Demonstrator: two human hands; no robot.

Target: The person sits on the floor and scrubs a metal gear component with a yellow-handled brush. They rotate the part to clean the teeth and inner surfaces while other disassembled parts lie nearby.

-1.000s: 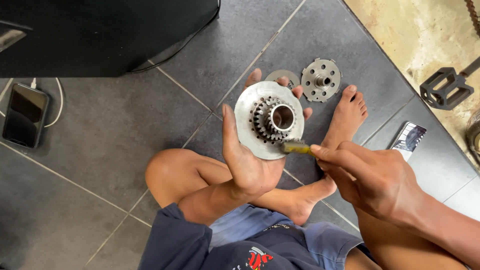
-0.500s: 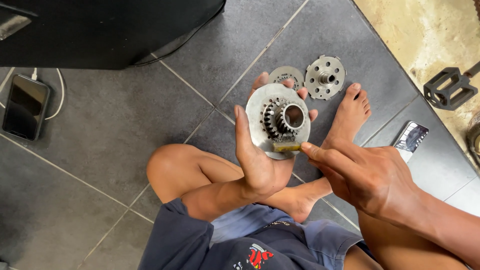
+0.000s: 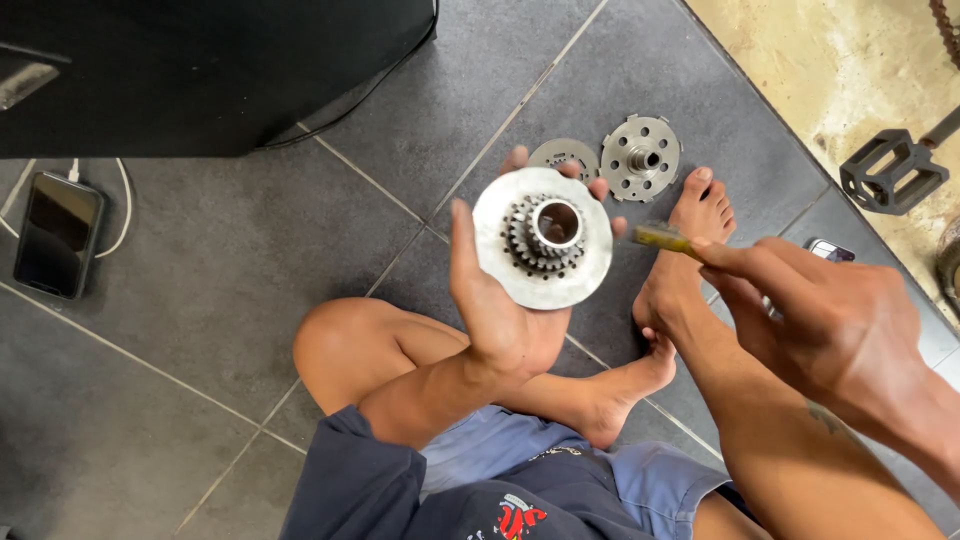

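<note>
My left hand (image 3: 500, 310) holds up a round metal disc with a toothed gear hub (image 3: 543, 238) at its centre, thumb on the left rim and fingers behind it. My right hand (image 3: 830, 320) pinches a small yellowish tool (image 3: 660, 238) whose tip points left, just off the disc's right edge and not touching it. I sit cross-legged on a grey tiled floor (image 3: 250, 260), bare feet under the hands.
Two perforated metal plates (image 3: 641, 158) lie on the tiles beyond the disc. A phone on a white cable (image 3: 57, 235) rests at the left, a black case (image 3: 200, 60) at the top left. A black pedal (image 3: 890, 170) lies at the right on a concrete strip.
My right hand has drawn the tool away from the gear hub to the right. The left hand has turned the disc slightly more upright.
</note>
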